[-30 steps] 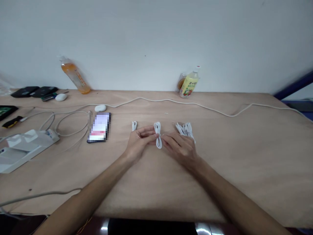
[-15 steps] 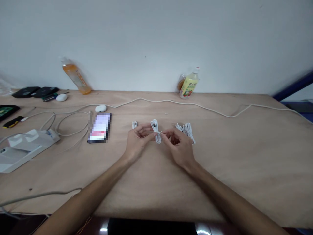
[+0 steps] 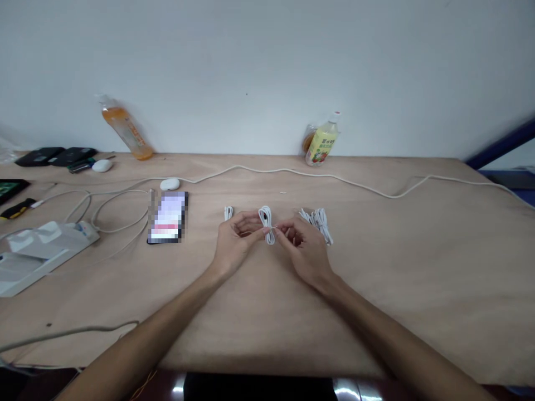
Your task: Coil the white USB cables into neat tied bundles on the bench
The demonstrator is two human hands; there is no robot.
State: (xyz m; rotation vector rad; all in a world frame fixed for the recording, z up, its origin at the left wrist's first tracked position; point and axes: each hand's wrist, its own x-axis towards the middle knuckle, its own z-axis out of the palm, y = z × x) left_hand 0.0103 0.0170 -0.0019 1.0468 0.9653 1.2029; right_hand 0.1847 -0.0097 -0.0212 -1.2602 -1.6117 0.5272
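A coiled white cable (image 3: 264, 216) stands upright between the thumb and fingers of my left hand (image 3: 234, 240), a little above the table. Around its middle runs a thin twist tie (image 3: 273, 226). My right hand (image 3: 307, 248) has its thumb and forefinger pinched on the end of that tie, just right of the coil. Partly hidden behind my right hand lie more bundled white cables (image 3: 321, 224). Another small white cable coil (image 3: 228, 212) shows just beyond my left hand.
A phone (image 3: 169, 217) and a white earbud case (image 3: 170, 184) lie to the left. Farther left are a white power strip (image 3: 50, 253) and a screwdriver (image 3: 19, 208). Two drink bottles, orange (image 3: 127, 133) and yellow (image 3: 321, 143), lean by the wall. A long white cable (image 3: 292, 171) crosses the back.
The view has shifted slightly, so the table items sit a little farther left. Both hands keep nearly the same pose at the cable, and a bit more of the tie shows between them.
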